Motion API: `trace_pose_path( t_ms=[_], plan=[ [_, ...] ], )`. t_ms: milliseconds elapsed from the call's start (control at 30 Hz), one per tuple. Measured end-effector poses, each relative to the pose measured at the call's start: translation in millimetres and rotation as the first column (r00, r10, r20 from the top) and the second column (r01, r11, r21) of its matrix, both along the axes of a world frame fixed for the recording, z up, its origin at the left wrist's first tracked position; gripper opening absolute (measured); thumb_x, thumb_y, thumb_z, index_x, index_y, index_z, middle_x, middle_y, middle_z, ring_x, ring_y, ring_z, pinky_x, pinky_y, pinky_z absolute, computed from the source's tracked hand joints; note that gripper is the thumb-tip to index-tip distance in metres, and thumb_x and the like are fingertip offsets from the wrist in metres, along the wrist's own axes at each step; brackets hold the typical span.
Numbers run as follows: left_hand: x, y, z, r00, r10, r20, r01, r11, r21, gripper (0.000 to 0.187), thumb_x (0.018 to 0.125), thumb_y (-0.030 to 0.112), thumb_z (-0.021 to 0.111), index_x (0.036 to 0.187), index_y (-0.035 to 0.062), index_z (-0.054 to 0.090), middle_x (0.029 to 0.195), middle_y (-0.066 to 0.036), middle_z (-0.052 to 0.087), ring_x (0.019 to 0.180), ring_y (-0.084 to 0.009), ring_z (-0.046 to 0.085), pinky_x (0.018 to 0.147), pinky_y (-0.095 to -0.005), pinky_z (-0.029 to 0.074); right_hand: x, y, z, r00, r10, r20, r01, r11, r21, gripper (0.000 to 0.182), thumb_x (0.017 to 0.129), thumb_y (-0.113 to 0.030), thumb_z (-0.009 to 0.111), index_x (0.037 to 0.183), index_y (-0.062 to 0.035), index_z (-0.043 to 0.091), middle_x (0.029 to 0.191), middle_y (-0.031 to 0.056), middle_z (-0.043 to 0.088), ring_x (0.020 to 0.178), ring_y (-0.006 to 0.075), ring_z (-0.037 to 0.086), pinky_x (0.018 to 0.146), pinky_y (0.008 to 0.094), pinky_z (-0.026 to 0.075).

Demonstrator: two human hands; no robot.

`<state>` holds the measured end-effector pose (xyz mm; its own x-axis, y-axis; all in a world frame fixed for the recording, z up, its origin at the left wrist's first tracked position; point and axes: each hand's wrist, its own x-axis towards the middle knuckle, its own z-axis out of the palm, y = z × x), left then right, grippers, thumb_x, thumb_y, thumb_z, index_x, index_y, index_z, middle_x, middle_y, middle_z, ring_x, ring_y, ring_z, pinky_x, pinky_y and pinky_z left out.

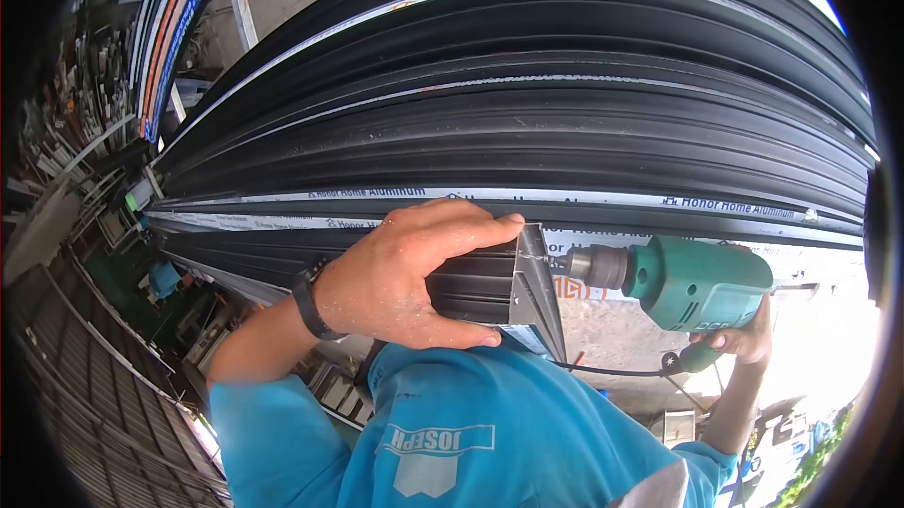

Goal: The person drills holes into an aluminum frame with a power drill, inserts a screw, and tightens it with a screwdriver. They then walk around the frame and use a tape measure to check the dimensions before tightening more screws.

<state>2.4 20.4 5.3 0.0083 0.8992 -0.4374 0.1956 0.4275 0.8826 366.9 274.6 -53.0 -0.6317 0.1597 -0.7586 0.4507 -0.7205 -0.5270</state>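
Note:
My left hand (400,273), with a black band on the wrist, is closed around a black aluminum profile (476,290) near its cut end. The fingers lie along its far side and the thumb along its near side. In my right hand (747,337) is a green power drill (706,282), gripped by its handle. Its chuck (598,267) points left at the profile's end, a short way off. Whether a bit touches the profile I cannot make out.
Long black aluminum profiles (471,131) with printed white film stretch across in front of me. A black cord (612,371) runs near the drill. More profile lengths (80,122) stand at the far left, and a bundle with blue and orange film (179,28) at upper left.

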Motion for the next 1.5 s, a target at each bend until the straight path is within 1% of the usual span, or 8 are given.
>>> trace_pose_path(
  t_ms=[67,167,367,467,1000,1300,1400,1500],
  plan=[
    [0.1,-1.1,0.3,1.000,-0.008,-0.002,0.008,1.000,-0.012,0.090,0.065,0.025,0.099,0.141,-0.0029,0.060,0.124,-0.023,0.069,0.114,-0.0342,0.071,0.099,-0.0407,0.057,-1.8,-4.2,0.9,1.000,-0.009,-0.020,0.009,1.000,-0.009,0.115,0.066,-0.024,0.100,0.151,0.0058,0.029,0.095,0.0203,0.072,0.068,0.0249,0.074,0.057,0.0318,0.063],
    [0.6,-0.9,-0.3,1.000,-0.002,0.011,0.002,1.000,-0.012,0.091,0.065,0.025,0.099,0.141,-0.0026,0.060,0.125,-0.023,0.069,0.115,-0.0338,0.070,0.100,-0.0410,0.057,4.5,-6.9,-0.9,0.998,-0.034,-0.046,0.031,0.998,-0.058,0.106,0.069,-0.012,0.097,0.150,0.0052,0.032,0.103,0.0201,0.070,0.075,0.0260,0.075,0.063,0.0349,0.064],
    [1.2,-1.8,-0.2,1.000,-0.001,0.011,0.001,1.000,-0.018,0.090,0.065,0.026,0.099,0.141,-0.0021,0.060,0.125,-0.022,0.070,0.115,-0.0338,0.070,0.101,-0.0412,0.056,7.3,-6.2,-0.2,0.999,-0.034,-0.033,0.032,0.998,-0.059,0.106,0.069,-0.010,0.097,0.151,0.0052,0.031,0.110,0.0220,0.068,0.080,0.0288,0.075,0.065,0.0365,0.064],
    [1.2,-1.9,1.0,1.000,-0.014,0.007,0.014,0.999,-0.031,0.091,0.065,0.026,0.099,0.142,-0.0021,0.060,0.125,-0.022,0.070,0.115,-0.0335,0.070,0.101,-0.0403,0.056,3.0,-13.9,1.0,0.999,-0.046,-0.006,0.046,0.995,0.088,0.118,0.065,-0.030,0.101,0.151,0.0058,0.028,0.095,0.0215,0.072,0.068,0.0274,0.075,0.053,0.0326,0.062],
    [3.1,-4.8,1.6,1.000,-0.022,0.005,0.022,1.000,-0.019,0.091,0.066,0.025,0.099,0.144,-0.0011,0.059,0.122,-0.018,0.070,0.114,-0.0299,0.070,0.102,-0.0384,0.053,8.5,-16.9,-3.0,0.999,-0.017,-0.029,0.019,0.997,0.076,0.098,0.070,-0.027,0.095,0.141,0.0073,0.037,0.092,0.0237,0.070,0.061,0.0283,0.071,0.048,0.0336,0.058],
    [3.4,-8.1,-0.7,0.999,-0.036,-0.027,0.037,0.998,0.047,0.090,0.068,0.025,0.099,0.143,-0.0021,0.058,0.118,-0.018,0.071,0.108,-0.0281,0.070,0.097,-0.0380,0.053,0.9,-28.8,3.5,0.998,-0.037,-0.056,0.039,0.999,0.029,0.078,0.071,-0.027,0.093,0.126,0.0119,0.054,0.086,0.0172,0.071,0.063,0.0246,0.071,0.053,0.0332,0.058],
    [2.7,-8.8,-2.0,0.998,-0.046,-0.030,0.048,0.997,0.064,0.089,0.069,0.026,0.098,0.143,-0.0026,0.059,0.117,-0.018,0.071,0.107,-0.0281,0.070,0.096,-0.0381,0.054,-0.2,-34.7,5.2,0.996,-0.042,-0.083,0.047,0.997,0.058,0.077,0.071,-0.030,0.093,0.124,0.0120,0.056,0.086,0.0168,0.072,0.063,0.0238,0.072,0.053,0.0328,0.059],
    [3.4,-9.3,-1.3,0.998,-0.042,-0.038,0.045,0.996,0.076,0.088,0.069,0.027,0.098,0.142,-0.0021,0.059,0.116,-0.019,0.071,0.107,-0.0284,0.070,0.094,-0.0383,0.054,3.6,-39.8,2.8,0.998,-0.039,-0.046,0.043,0.996,0.080,0.086,0.069,-0.042,0.093,0.123,0.0131,0.055,0.082,0.0174,0.072,0.058,0.0242,0.072,0.049,0.0312,0.061]
  ],
)
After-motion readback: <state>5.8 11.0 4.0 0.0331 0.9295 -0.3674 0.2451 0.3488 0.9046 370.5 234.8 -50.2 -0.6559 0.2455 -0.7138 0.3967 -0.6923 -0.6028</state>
